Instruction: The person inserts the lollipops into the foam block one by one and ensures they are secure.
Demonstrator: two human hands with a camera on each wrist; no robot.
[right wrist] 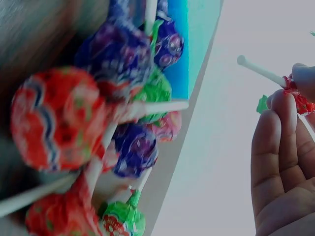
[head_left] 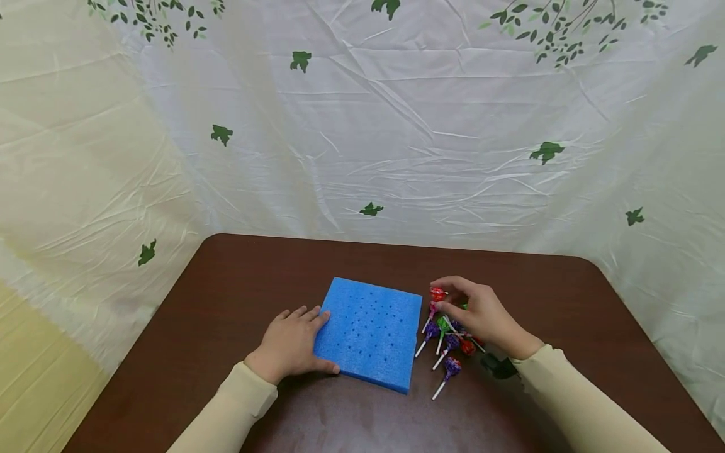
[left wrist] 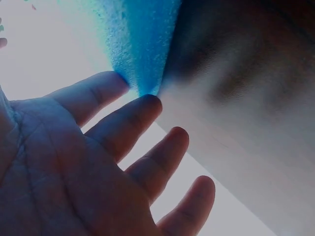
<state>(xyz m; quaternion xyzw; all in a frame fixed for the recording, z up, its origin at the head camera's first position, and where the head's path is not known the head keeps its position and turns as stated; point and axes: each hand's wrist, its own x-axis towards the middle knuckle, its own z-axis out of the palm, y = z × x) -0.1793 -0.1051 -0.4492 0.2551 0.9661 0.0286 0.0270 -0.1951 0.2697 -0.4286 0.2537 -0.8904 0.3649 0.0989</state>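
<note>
A blue foam block (head_left: pixel 368 371) with rows of small holes lies flat on the table. My left hand (head_left: pixel 291 345) rests along its left side, thumb at the near corner. In the left wrist view the straight, spread fingers (left wrist: pixel 130 123) touch the foam's edge. Right of the block, my right hand (head_left: pixel 484 311) pinches a red-wrapped lollipop (head_left: pixel 437 294) between thumb and fingertips. Its white stick (right wrist: pixel 261 73) points away from the hand in the right wrist view. Below lies a loose pile of lollipops in purple (right wrist: pixel 118 54), green (right wrist: pixel 123 221) and red (right wrist: pixel 56 120) wrappers.
One purple lollipop (head_left: pixel 452 367) lies nearest me, a little apart from the pile. A dark object (head_left: pixel 498 366) shows beneath the right wrist. The brown table (head_left: pixel 272 264) has rounded far corners, and a white leaf-patterned cloth (head_left: pixel 425 176) hangs behind it.
</note>
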